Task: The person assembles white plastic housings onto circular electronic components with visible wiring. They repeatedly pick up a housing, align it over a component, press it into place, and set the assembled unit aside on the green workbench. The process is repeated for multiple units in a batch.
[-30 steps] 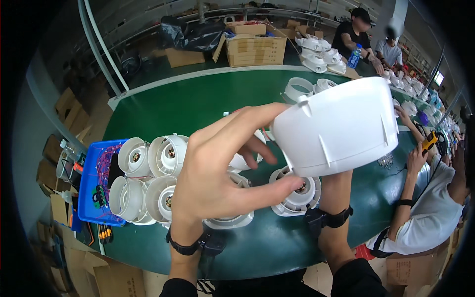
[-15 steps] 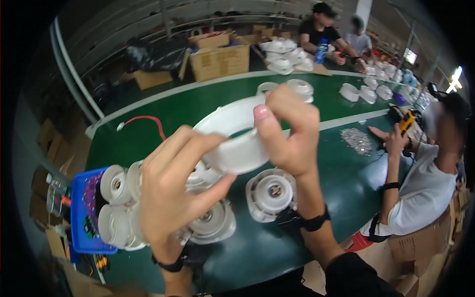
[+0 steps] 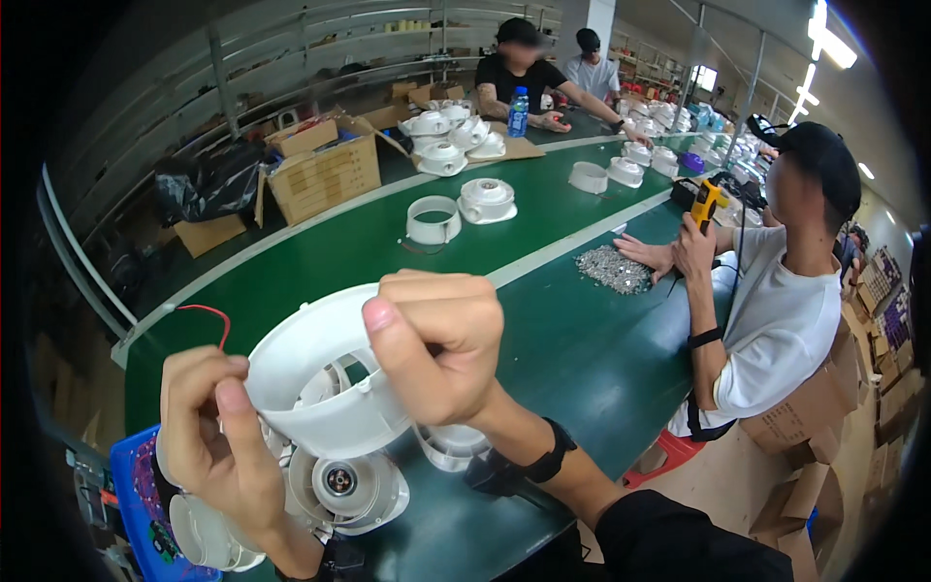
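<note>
A white plastic ring [image 3: 335, 427] with small tabs on its rim is held up, tilted, over the green bench. My right hand [image 3: 441, 339] grips its right side, fingers curled and thumb over the rim. At the ring's left edge, my left hand [image 3: 208, 427] pinches with thumb and fingertips. Below the ring sits a round white housing [image 3: 388, 495] with a metal-centred hub. Another white housing [image 3: 451, 448] stands to its right, partly behind my right wrist. White cups [image 3: 199, 529] stand at lower left, partly covered by my left hand.
A blue bin [image 3: 131, 475] with wires lies at the left edge. Beyond are a white ring [image 3: 433, 221] and a white housing [image 3: 487, 199]. At right, a co-worker [image 3: 776, 281] holds a yellow tool [image 3: 706, 202] near a pile of small metal parts [image 3: 611, 269].
The view has swung up and to the right. Both hands and the ring now appear lower and further left in the picture, and the ring's opening shows more.
</note>
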`<state>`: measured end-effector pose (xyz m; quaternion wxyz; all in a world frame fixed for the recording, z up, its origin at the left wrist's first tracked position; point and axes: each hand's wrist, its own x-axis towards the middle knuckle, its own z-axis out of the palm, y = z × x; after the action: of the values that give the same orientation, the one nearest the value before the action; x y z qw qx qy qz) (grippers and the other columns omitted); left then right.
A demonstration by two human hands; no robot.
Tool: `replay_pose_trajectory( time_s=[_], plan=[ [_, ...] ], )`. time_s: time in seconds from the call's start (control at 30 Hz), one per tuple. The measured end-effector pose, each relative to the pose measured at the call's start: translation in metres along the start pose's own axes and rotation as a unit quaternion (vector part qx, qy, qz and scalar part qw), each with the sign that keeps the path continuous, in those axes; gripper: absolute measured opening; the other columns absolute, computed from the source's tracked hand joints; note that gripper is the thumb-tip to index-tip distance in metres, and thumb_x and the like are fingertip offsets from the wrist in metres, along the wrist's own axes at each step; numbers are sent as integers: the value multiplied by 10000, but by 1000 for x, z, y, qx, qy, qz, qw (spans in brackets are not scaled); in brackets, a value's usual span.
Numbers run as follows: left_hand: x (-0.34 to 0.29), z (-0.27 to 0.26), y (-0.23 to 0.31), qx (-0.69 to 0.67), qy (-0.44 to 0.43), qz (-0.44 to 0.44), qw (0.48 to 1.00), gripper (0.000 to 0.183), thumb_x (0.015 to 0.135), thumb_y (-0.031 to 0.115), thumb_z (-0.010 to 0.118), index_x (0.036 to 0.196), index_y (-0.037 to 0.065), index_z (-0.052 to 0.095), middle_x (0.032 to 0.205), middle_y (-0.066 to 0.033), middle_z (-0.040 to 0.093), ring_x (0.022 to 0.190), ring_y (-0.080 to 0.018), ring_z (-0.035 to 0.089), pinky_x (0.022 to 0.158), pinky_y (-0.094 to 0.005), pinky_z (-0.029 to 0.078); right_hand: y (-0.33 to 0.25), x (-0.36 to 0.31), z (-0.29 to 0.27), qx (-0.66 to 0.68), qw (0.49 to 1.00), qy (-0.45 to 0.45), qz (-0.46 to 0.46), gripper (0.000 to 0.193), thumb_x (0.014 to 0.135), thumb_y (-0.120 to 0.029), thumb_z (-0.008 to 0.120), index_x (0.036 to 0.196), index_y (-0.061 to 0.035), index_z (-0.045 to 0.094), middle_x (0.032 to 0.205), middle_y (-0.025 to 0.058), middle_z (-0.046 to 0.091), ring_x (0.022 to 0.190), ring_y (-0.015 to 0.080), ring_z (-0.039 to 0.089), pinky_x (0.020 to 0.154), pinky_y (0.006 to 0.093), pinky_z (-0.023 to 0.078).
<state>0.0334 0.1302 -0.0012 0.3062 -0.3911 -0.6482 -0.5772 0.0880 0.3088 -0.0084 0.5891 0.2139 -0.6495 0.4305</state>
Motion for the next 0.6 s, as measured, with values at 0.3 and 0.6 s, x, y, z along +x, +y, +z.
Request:
replay_pose_trajectory(
  time_s=[0.3, 0.6],
  plan=[
    [4, 10, -2, -149, -214, -103, 960, 809, 887, 557, 574, 1369, -78, 433, 1335, -204, 518, 1238, -266, 511, 1045, -346, 377, 10, -3, -11, 15, 997, 46, -66, 351, 805, 92, 535, 509, -7, 375, 481, 43, 381, 410, 149, 330, 426, 323, 244],
    [10, -16, -1, -112, -215, -121, 962, 423, 1000, 253, 462, 1288, -47, 538, 1189, -141, 625, 1099, -189, 596, 967, -277, 427, 11, -2, 4, 68, 996, 53, 17, 421, 960, -75, 364, 544, -45, 308, 487, 30, 288, 480, 121, 246, 515, 335, 205]
  ],
)
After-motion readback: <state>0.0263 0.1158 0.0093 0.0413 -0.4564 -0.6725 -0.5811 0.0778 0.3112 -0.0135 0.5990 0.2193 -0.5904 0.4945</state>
